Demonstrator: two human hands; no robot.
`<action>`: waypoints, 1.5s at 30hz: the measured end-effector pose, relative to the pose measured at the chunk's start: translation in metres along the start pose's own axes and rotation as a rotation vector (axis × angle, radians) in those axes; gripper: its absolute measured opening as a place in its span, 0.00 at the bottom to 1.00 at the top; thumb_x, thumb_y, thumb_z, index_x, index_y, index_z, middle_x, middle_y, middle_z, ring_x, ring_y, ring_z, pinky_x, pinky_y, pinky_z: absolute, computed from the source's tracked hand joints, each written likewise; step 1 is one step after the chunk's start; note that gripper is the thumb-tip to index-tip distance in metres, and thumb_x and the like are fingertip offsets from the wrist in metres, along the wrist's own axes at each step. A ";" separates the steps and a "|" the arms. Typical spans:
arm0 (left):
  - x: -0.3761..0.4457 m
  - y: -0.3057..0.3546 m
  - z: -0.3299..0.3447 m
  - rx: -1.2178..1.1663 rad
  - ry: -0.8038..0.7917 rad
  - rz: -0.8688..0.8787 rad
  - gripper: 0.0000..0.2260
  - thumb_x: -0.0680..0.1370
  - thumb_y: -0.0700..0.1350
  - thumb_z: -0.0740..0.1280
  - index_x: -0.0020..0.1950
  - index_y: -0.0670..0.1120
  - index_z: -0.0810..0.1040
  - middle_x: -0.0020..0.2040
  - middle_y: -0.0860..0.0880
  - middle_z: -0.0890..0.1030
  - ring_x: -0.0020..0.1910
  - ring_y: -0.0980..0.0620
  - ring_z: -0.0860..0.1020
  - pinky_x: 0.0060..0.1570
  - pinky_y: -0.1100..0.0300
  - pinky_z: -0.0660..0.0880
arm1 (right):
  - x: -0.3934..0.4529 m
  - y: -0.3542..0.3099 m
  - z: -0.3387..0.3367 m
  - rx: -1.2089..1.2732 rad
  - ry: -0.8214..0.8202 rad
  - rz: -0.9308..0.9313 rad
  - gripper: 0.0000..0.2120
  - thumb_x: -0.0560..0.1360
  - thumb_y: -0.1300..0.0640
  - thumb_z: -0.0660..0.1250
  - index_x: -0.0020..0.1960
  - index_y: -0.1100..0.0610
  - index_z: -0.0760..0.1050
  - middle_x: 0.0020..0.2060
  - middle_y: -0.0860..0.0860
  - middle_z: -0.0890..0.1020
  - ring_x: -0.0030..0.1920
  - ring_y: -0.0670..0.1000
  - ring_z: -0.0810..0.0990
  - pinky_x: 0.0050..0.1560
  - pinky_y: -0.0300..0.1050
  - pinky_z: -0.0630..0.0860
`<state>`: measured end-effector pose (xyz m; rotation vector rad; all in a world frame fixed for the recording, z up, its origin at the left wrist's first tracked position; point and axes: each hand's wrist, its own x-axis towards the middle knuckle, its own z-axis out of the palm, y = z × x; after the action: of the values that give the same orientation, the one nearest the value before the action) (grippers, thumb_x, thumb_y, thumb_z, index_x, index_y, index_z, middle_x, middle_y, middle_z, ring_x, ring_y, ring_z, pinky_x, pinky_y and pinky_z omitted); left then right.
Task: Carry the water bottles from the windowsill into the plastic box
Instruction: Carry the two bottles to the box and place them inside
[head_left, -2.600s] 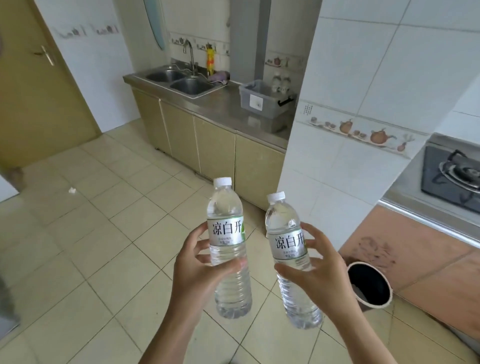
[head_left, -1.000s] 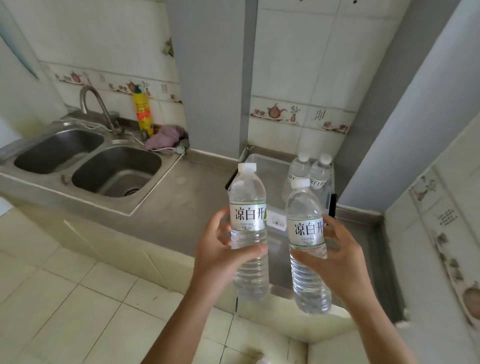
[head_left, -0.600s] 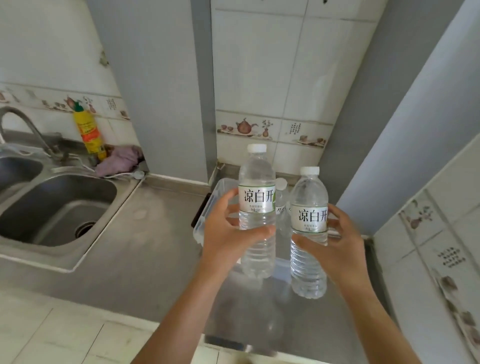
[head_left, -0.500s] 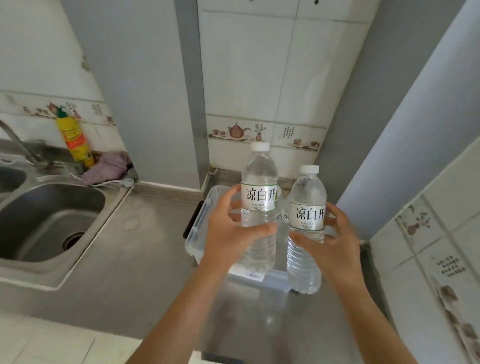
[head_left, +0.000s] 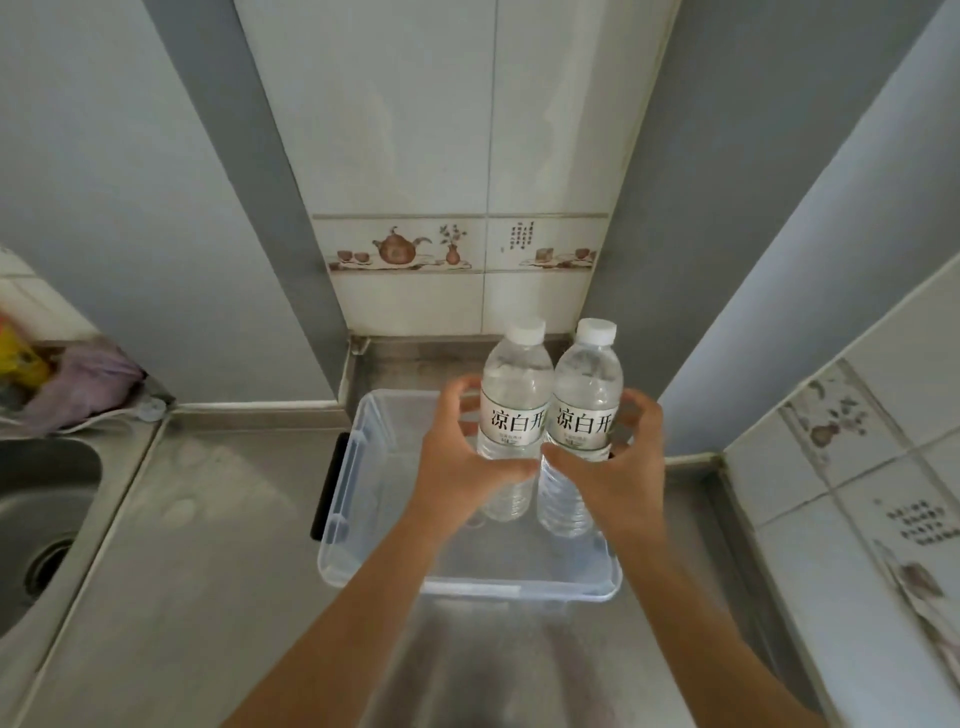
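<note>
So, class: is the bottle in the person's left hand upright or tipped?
Upright. The left-hand bottle has its white cap on top and its label reads level, held by the left hand over the plastic box.

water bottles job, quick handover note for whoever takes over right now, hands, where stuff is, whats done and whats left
Left hand: closed around the left water bottle, upright.
Right hand: closed around the right water bottle, upright; the two bottles are side by side.
Both are held over the far right part of the clear plastic box on the steel counter.
Done: both carried to the box.
Left: lower them in and let go. Any other bottles inside are hidden behind the hands.
</note>
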<state>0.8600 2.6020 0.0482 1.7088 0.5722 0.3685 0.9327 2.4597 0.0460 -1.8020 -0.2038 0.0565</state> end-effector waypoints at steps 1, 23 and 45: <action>0.001 -0.004 0.000 0.004 -0.002 -0.002 0.42 0.57 0.40 0.84 0.63 0.59 0.65 0.56 0.63 0.75 0.55 0.60 0.76 0.51 0.60 0.75 | 0.000 0.004 0.003 0.009 0.009 -0.001 0.39 0.58 0.65 0.81 0.61 0.51 0.66 0.50 0.37 0.74 0.48 0.31 0.76 0.47 0.28 0.75; 0.013 -0.084 0.015 0.047 -0.092 -0.065 0.38 0.56 0.37 0.82 0.54 0.60 0.64 0.56 0.53 0.75 0.57 0.54 0.76 0.48 0.69 0.75 | -0.016 0.052 0.018 -0.390 0.028 -0.005 0.38 0.55 0.55 0.83 0.60 0.56 0.69 0.49 0.45 0.73 0.55 0.55 0.75 0.51 0.51 0.76; 0.002 -0.071 0.007 0.202 -0.090 0.163 0.35 0.59 0.54 0.82 0.60 0.56 0.67 0.58 0.57 0.73 0.59 0.56 0.74 0.59 0.54 0.74 | -0.011 0.036 -0.006 -0.426 -0.173 -0.121 0.41 0.61 0.53 0.81 0.67 0.47 0.63 0.62 0.48 0.71 0.59 0.48 0.73 0.53 0.44 0.75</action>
<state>0.8534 2.6072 -0.0228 1.9629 0.4166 0.3571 0.9267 2.4446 0.0121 -2.2054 -0.4763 0.0883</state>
